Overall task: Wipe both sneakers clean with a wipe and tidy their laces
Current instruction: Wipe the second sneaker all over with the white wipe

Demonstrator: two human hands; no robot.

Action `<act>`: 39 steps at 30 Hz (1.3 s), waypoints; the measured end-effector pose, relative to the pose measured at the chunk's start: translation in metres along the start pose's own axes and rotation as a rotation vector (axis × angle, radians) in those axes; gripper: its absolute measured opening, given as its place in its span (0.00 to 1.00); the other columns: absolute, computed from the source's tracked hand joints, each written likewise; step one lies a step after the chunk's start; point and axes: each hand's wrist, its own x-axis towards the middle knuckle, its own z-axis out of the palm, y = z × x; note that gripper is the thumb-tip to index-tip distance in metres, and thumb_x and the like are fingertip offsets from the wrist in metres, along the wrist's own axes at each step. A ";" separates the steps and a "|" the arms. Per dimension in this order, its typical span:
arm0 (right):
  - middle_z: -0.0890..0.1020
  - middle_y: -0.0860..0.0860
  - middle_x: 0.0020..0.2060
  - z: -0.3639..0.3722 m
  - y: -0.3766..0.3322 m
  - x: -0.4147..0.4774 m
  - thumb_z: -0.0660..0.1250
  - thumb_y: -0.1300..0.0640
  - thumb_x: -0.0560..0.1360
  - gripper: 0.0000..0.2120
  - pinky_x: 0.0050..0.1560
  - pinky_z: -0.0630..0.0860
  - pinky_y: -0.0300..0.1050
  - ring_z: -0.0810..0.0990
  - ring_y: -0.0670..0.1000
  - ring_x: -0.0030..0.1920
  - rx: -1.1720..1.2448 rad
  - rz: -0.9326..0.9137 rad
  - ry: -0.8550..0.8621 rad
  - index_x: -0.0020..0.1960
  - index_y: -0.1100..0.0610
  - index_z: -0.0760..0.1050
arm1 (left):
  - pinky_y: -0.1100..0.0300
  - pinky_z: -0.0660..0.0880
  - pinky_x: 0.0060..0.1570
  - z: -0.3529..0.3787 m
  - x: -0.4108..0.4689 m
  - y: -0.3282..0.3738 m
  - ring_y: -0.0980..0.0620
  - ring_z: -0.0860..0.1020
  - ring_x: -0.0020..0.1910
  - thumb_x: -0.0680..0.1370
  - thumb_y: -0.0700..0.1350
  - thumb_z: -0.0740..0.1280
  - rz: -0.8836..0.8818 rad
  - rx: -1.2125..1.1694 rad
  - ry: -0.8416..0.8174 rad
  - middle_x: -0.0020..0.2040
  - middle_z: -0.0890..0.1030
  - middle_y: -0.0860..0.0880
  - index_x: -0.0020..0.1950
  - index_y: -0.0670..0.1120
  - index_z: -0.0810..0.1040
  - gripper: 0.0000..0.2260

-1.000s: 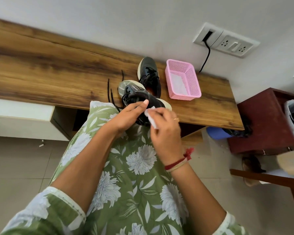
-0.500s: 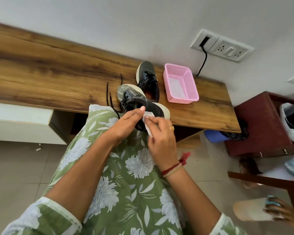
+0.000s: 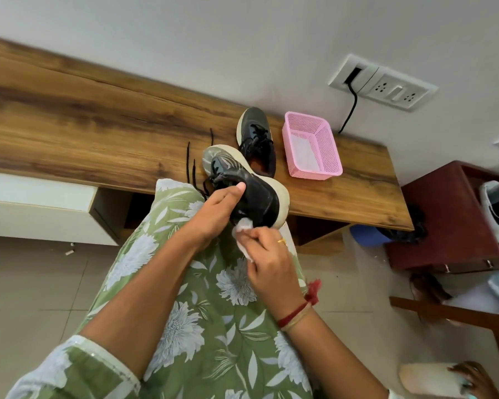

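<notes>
Sneaker (image 3: 251,194): your left hand (image 3: 213,211) grips it, tilted over the shelf (image 3: 98,125) front edge.
Wipe (image 3: 245,226): your right hand (image 3: 267,254) pinches it against the heel.
Other sneaker (image 3: 257,139): on shelf, just beside pink basket (image 3: 327,151).

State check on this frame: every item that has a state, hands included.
held sneaker: tilted on its side, in hand.
laces: loose, trailing over the wooden shelf.
second sneaker: upright on the shelf, untouched.
wipe: crumpled, pressed against the held sneaker.
left hand: grips the held sneaker.
right hand: pinches the wipe.
pink basket: upright, something white inside.
black cable: plugged into the wall socket.
</notes>
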 end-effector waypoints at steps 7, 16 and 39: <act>0.77 0.56 0.47 -0.003 -0.003 0.026 0.63 0.70 0.70 0.17 0.54 0.70 0.38 0.76 0.54 0.50 0.077 0.176 0.175 0.58 0.63 0.78 | 0.65 0.72 0.57 -0.001 0.001 -0.002 0.60 0.77 0.53 0.81 0.54 0.57 0.011 -0.016 -0.043 0.54 0.81 0.50 0.56 0.45 0.79 0.17; 0.78 0.55 0.46 -0.005 -0.002 0.015 0.57 0.66 0.73 0.18 0.47 0.75 0.47 0.75 0.54 0.48 0.025 0.005 0.020 0.59 0.63 0.78 | 0.60 0.74 0.44 -0.006 -0.006 0.004 0.53 0.78 0.41 0.82 0.47 0.57 0.026 -0.156 -0.115 0.40 0.81 0.48 0.46 0.41 0.78 0.15; 0.77 0.55 0.47 0.014 -0.017 0.005 0.59 0.67 0.71 0.18 0.55 0.76 0.42 0.76 0.48 0.52 0.375 0.274 0.269 0.59 0.63 0.78 | 0.46 0.59 0.68 -0.018 0.002 -0.029 0.43 0.62 0.72 0.78 0.51 0.58 0.750 1.107 0.294 0.73 0.66 0.44 0.75 0.53 0.61 0.24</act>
